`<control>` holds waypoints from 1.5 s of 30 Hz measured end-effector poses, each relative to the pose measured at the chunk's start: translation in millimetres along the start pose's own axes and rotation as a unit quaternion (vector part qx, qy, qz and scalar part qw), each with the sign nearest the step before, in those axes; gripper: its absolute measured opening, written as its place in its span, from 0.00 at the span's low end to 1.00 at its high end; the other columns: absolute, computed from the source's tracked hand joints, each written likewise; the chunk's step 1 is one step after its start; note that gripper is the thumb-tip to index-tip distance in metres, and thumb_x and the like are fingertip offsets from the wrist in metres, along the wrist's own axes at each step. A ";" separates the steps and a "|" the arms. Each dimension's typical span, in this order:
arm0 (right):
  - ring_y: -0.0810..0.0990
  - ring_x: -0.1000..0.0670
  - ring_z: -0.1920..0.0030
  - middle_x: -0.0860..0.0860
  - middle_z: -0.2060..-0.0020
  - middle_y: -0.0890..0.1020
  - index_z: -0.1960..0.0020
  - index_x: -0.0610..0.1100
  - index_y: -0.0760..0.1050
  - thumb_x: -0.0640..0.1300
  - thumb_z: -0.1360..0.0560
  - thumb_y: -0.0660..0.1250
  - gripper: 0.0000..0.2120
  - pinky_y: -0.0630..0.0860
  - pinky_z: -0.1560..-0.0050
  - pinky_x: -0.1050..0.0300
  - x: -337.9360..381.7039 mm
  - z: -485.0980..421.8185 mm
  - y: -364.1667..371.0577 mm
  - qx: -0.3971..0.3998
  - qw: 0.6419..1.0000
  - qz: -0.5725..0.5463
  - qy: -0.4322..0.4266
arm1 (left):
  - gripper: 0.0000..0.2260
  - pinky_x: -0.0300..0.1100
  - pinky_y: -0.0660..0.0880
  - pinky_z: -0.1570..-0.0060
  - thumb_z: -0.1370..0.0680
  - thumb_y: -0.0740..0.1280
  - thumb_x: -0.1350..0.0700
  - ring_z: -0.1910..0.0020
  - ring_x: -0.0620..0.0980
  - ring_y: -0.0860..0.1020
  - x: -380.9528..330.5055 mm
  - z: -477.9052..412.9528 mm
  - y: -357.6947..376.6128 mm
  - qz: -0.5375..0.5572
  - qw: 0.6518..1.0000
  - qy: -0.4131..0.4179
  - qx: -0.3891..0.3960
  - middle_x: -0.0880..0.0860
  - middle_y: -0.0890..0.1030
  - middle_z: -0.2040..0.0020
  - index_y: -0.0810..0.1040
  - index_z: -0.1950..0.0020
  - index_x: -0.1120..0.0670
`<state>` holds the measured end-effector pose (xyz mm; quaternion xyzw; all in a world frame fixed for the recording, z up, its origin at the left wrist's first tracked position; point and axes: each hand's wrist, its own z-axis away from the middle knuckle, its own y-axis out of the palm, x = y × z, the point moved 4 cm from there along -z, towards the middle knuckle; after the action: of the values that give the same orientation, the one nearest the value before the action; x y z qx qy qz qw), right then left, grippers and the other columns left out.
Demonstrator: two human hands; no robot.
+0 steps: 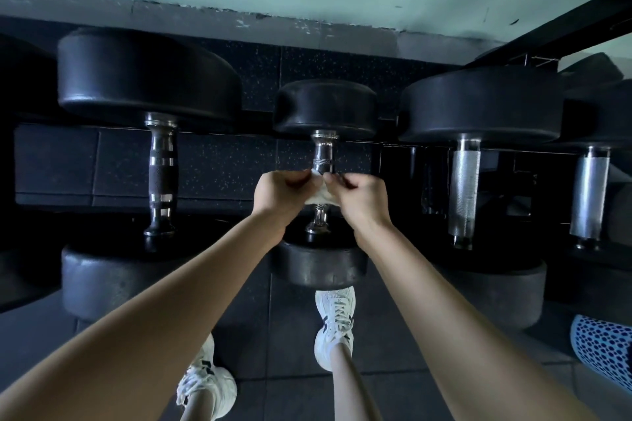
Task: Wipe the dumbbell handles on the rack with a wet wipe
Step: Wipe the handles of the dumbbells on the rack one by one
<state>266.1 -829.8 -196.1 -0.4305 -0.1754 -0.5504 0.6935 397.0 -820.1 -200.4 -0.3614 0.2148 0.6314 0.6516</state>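
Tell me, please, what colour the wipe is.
The wipe is white, clearest in the head view.

The left hand (280,196) and right hand (359,200) hide much of the wet wipe (319,197) and handle (323,155).

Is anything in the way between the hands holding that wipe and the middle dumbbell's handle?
Nothing visible. The left hand and right hand both pinch the crumpled white wet wipe directly over the knurled chrome handle of the middle black round-headed dumbbell, with no object between them.
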 end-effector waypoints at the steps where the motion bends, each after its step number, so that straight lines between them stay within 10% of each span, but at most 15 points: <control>1: 0.77 0.53 0.61 0.40 0.60 0.85 0.56 0.36 0.82 0.45 0.29 0.73 0.11 0.73 0.59 0.58 4.5 -4.9 0.7 -0.009 1.000 0.003 -0.005 | 0.13 0.47 0.78 0.44 0.27 0.72 0.55 0.52 0.48 0.81 -1.7 -3.2 1.3 0.014 1.000 -0.008 -0.007 0.54 0.83 0.49 0.81 0.44 0.59; 8: 0.76 0.53 0.64 0.42 0.63 0.84 0.57 0.37 0.83 0.46 0.27 0.71 0.11 0.70 0.62 0.58 21.7 -20.5 5.3 -0.047 0.998 0.004 -0.048 | 0.12 0.30 0.76 0.54 0.26 0.71 0.56 0.59 0.40 0.80 -20.4 -15.7 9.2 0.099 0.994 -0.015 -0.045 0.52 0.83 0.51 0.81 0.45 0.59; 11: 0.76 0.52 0.63 0.42 0.64 0.83 0.57 0.36 0.82 0.46 0.27 0.71 0.11 0.70 0.62 0.58 10.8 -11.0 0.3 -0.015 0.998 0.028 -0.052 | 0.15 0.40 0.76 0.44 0.25 0.69 0.53 0.51 0.47 0.80 -7.8 -4.7 4.1 0.024 0.999 -0.031 -0.015 0.54 0.83 0.46 0.79 0.41 0.57; 15: 0.73 0.53 0.68 0.47 0.70 0.78 0.64 0.38 0.80 0.50 0.28 0.71 0.15 0.67 0.69 0.58 -9.2 2.5 -3.9 0.064 0.988 0.141 -0.031 | 0.13 0.23 0.70 0.65 0.25 0.70 0.54 0.61 0.40 0.76 7.9 8.9 -3.1 -0.094 0.995 0.007 0.045 0.50 0.82 0.55 0.81 0.43 0.58; 24: 0.82 0.50 0.57 0.45 0.59 0.85 0.55 0.44 0.84 0.48 0.27 0.70 0.08 0.69 0.64 0.58 -10.3 19.9 -9.5 0.118 0.943 0.306 -0.056 | 0.05 0.37 0.65 0.71 0.29 0.73 0.53 0.68 0.46 0.71 -4.2 10.6 -7.3 -0.365 0.918 0.036 0.152 0.47 0.72 0.73 0.84 0.58 0.54; 34: 0.60 0.56 0.71 0.51 0.75 0.62 0.75 0.42 0.62 0.43 0.30 0.73 0.23 0.56 0.73 0.61 -0.2 6.8 -6.3 0.062 0.975 0.195 -0.092 | 0.14 0.30 0.73 0.54 0.33 0.76 0.62 0.58 0.41 0.78 13.2 9.3 -6.2 -0.017 0.997 0.002 0.069 0.49 0.83 0.54 0.82 0.49 0.58; 45: 0.73 0.50 0.67 0.43 0.69 0.77 0.58 0.35 0.80 0.47 0.24 0.66 0.15 0.64 0.69 0.59 21.1 -3.5 3.6 -0.043 0.994 0.096 -0.030 | 0.12 0.21 0.72 0.64 0.25 0.69 0.60 0.63 0.36 0.75 -17.6 -7.4 9.6 0.079 0.996 -0.029 -0.017 0.51 0.81 0.50 0.79 0.42 0.60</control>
<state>275.6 -845.4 -184.4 -0.4912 -0.1302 -0.4749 0.7184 386.9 -837.9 -194.2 -0.3360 0.2132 0.6944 0.5996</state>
